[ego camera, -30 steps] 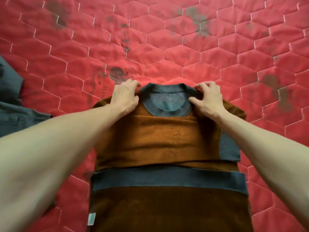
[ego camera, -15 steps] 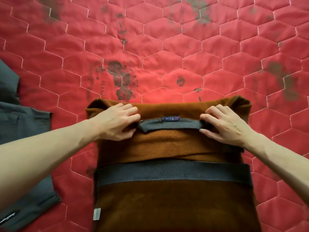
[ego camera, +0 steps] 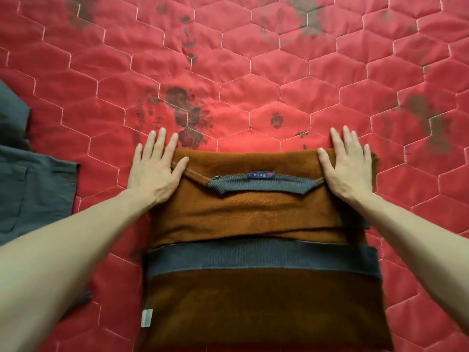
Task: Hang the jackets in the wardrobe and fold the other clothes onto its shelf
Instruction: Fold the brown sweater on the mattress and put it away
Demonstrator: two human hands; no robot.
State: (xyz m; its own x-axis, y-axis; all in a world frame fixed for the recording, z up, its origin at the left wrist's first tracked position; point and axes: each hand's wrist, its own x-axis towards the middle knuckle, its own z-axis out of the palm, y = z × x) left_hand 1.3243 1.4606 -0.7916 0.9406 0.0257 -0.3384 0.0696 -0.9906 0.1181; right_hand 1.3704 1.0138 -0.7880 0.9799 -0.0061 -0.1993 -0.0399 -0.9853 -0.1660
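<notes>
lying folded on a red quilted bedspread [ego camera: 253, 72], a brown sweater [ego camera: 253, 301] with grey ribbed trim has its far corners pressed flat, the left hand [ego camera: 154, 168] and right hand [ego camera: 347, 166] each spread open, fingers straight. a grey garment [ego camera: 33, 194] lies well apart at left.

The quilt [ego camera: 279, 72] filling the frame is red, stitched in pale hexagons, with dark grey-black flower prints scattered over its upper half. At centre bottom, the folded sweater [ego camera: 253, 214] is rust brown with blue-grey ribbed bands and collar, a small dark blue label [ego camera: 261, 175] and a white tag [ego camera: 147, 318]. At the left edge lies a plain dark grey garment [ego camera: 33, 194].
</notes>
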